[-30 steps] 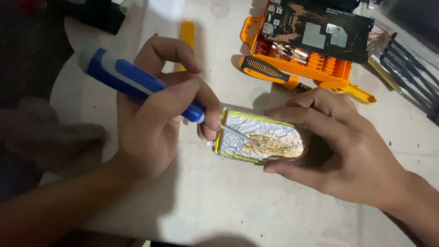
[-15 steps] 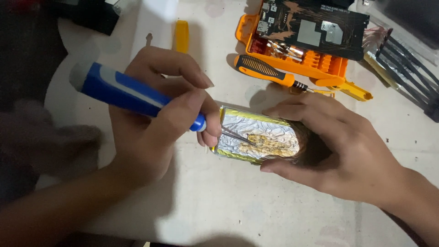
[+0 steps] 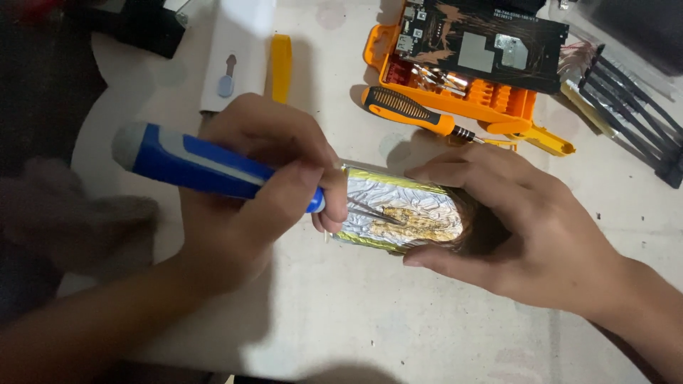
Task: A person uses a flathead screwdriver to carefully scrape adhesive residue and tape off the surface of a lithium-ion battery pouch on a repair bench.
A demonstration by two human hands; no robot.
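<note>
My left hand [image 3: 249,192] grips a blue and white screwdriver [image 3: 192,165], its thin metal tip resting on a flat silver foil battery pack [image 3: 398,210] with a yellowish scraped patch. My right hand [image 3: 526,227] holds that pack from its right end, thumb below and fingers above, pressing it to the white table [image 3: 356,320].
Behind the pack lies an orange and black screwdriver [image 3: 409,110]. An orange bit case [image 3: 512,114] carries a dark circuit board [image 3: 484,43]. A yellow pry tool [image 3: 282,64], a white card [image 3: 231,64] and black strips [image 3: 633,107] lie around.
The screwdriver handle has dropped lower and flatter, and its tip has slid a little further right across the foil. My right hand keeps the same hold.
</note>
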